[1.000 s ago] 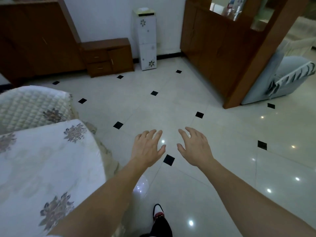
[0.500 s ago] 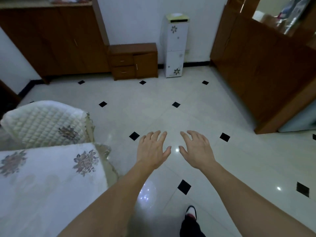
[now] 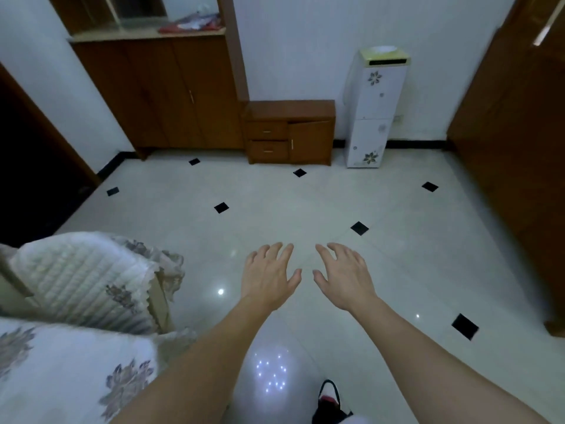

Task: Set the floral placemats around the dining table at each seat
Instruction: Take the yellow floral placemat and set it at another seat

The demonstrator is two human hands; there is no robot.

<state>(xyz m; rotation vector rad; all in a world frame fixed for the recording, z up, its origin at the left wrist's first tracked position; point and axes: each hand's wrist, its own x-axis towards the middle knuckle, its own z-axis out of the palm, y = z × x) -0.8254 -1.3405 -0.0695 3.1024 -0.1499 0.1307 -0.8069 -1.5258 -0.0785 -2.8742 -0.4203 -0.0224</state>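
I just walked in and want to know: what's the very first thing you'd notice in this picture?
Two bare hands, the left hand and the right hand, stretch out side by side, open and holding nothing, over the shiny white floor with little black diamonds. At lower left sits a flowery table cover beside a quilted chair cover. Against the far wall stands a white flower-printed water dispenser.

Floor (image 3: 275,209): glossy white tiles, black diamond insets. Tabletop (image 3: 61,377): white cloth, grey-brown floral motifs. Chair (image 3: 82,280): cream quilted cover. Cabinet (image 3: 290,133): reddish-brown wood. Dispenser (image 3: 374,108): white, flower prints.
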